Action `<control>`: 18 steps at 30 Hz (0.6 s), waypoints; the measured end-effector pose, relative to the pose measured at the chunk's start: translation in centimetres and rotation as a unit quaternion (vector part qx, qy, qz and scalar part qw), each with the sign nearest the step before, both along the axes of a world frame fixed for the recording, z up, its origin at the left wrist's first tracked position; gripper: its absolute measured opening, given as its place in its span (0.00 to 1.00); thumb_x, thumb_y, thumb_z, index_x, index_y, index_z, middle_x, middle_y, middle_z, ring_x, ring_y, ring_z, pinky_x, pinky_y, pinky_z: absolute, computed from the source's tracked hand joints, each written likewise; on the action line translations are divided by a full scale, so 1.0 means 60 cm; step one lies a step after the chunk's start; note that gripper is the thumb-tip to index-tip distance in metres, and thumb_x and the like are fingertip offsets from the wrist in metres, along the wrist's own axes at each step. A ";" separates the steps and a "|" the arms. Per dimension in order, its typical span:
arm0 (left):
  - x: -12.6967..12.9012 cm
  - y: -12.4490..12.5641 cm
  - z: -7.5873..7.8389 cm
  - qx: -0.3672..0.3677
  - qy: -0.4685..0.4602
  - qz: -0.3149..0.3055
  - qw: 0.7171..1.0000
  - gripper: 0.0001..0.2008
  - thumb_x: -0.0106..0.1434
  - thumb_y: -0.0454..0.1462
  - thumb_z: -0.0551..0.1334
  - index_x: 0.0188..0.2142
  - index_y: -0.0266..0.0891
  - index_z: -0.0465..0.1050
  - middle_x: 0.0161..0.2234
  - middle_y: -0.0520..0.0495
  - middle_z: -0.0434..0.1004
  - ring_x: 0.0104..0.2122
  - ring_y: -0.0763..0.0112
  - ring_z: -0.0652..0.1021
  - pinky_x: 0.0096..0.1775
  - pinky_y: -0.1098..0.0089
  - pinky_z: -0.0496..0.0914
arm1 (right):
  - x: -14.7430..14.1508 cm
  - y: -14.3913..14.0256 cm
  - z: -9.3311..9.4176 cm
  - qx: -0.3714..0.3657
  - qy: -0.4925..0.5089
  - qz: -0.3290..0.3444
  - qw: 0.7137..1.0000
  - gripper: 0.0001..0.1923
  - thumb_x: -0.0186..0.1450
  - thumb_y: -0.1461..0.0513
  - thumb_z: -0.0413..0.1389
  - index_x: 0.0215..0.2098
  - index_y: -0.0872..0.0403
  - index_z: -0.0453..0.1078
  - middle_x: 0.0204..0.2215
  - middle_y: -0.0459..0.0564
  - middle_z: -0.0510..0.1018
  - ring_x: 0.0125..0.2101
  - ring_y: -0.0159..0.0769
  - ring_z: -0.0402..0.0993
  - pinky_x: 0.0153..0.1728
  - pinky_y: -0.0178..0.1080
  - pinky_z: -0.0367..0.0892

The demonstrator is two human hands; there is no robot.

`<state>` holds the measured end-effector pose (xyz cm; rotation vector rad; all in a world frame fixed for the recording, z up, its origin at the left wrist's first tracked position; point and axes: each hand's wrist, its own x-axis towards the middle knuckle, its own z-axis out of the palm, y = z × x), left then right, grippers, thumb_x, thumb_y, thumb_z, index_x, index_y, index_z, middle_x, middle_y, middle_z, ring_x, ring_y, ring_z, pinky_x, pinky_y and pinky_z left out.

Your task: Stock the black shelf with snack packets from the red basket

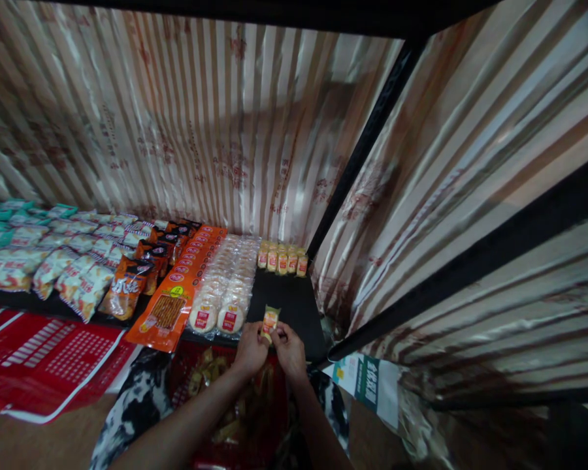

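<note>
Striped, shiny curtain fabric point(215, 130) all round, back and right side, crossed by black frame bars point(372, 130). Below it, a black shelf point(294, 303) loaded with rows of snacks: pale and teal bags point(53, 261) far left, then orange-brown packets point(127, 287), a long orange strip of packs point(176, 300), clear packs of round crackers point(223, 294), and at the back right a short row of small yellow packets point(281, 260) standing upright against the curtain. Bare shelf in front of that row. Lower left, red printed sheets point(49, 359); under the arms, a red basket point(225, 405) with more yellow goods inside.

At the shelf's front edge, held above the basket: one small yellow packet point(269, 323), upright, long axis running bottom to top, upper end pointing toward the back row, slightly tilted right. Left hand point(251, 349) pinching its lower left side, right hand point(288, 349) pinching its lower right; fingers of both closed on the lower half, upper half standing free above the fingertips.
</note>
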<state>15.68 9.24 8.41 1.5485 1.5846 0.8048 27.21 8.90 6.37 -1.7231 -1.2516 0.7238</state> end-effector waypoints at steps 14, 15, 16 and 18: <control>0.028 0.036 0.002 0.013 -0.043 0.022 0.999 0.22 0.52 0.27 0.54 0.49 0.30 0.68 0.49 0.36 0.70 0.49 0.62 0.72 0.53 0.66 0.64 | -0.001 0.068 -0.028 0.022 0.042 -0.004 0.999 0.20 0.55 0.54 0.52 0.43 0.55 0.72 0.34 0.50 0.78 0.26 0.35 0.75 0.31 0.37 0.70; 0.030 0.040 0.000 0.016 -0.043 0.025 0.999 0.23 0.51 0.25 0.54 0.48 0.29 0.68 0.50 0.35 0.69 0.50 0.62 0.71 0.54 0.66 0.63 | -0.002 0.073 -0.029 0.023 0.043 -0.005 0.999 0.20 0.56 0.54 0.52 0.43 0.55 0.72 0.35 0.51 0.78 0.26 0.35 0.75 0.31 0.37 0.70; 0.032 0.044 -0.001 0.017 -0.045 0.028 0.998 0.24 0.50 0.25 0.54 0.48 0.30 0.67 0.50 0.35 0.69 0.52 0.61 0.70 0.55 0.66 0.62 | -0.002 0.078 -0.029 0.025 0.042 -0.006 0.999 0.20 0.56 0.54 0.52 0.43 0.55 0.72 0.35 0.51 0.78 0.26 0.34 0.75 0.31 0.37 0.71; 0.034 0.051 -0.003 0.015 -0.051 0.034 0.998 0.23 0.50 0.24 0.54 0.47 0.32 0.68 0.51 0.37 0.68 0.53 0.62 0.69 0.56 0.65 0.62 | -0.002 0.088 -0.030 0.028 0.042 -0.006 0.999 0.20 0.56 0.55 0.52 0.44 0.55 0.71 0.35 0.50 0.78 0.26 0.34 0.75 0.31 0.37 0.71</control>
